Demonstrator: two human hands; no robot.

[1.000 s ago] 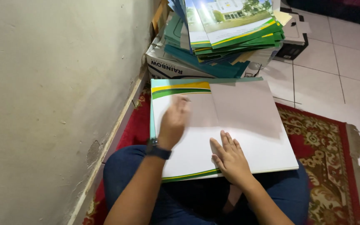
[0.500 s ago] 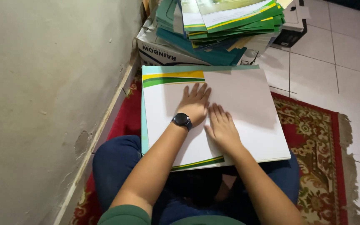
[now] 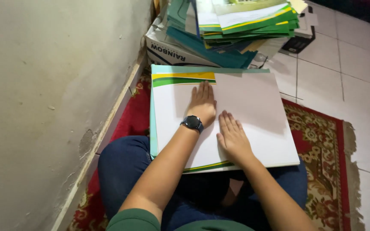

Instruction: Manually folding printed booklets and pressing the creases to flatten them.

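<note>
Both of my hands lie flat on the big white folder cover (image 3: 253,119) across my lap. Left hand (image 3: 203,102) is spread palm down, fingers together and pointing far, near the green and yellow band at the cover's far left corner; a dark watch (image 3: 192,122) sits on that wrist. Right hand (image 3: 233,137) rests just beside it, nearer to me, fingers slightly apart and open, gripping nothing. I judge the flat palms are there to press the sheet smooth and keep it from sliding off my knees, since the cover overhangs my jeans (image 3: 120,171) on both sides. A teal edge shows under its left side, so it seems to sit on another sheet. Beyond its far edge, touching or nearly so, a leaning stack of green and teal folders (image 3: 236,30) rests on a cardboard box (image 3: 168,49) by the wall (image 3: 43,107). Under me is a red patterned rug (image 3: 322,141), with white floor tiles (image 3: 347,64) to the right.
</note>
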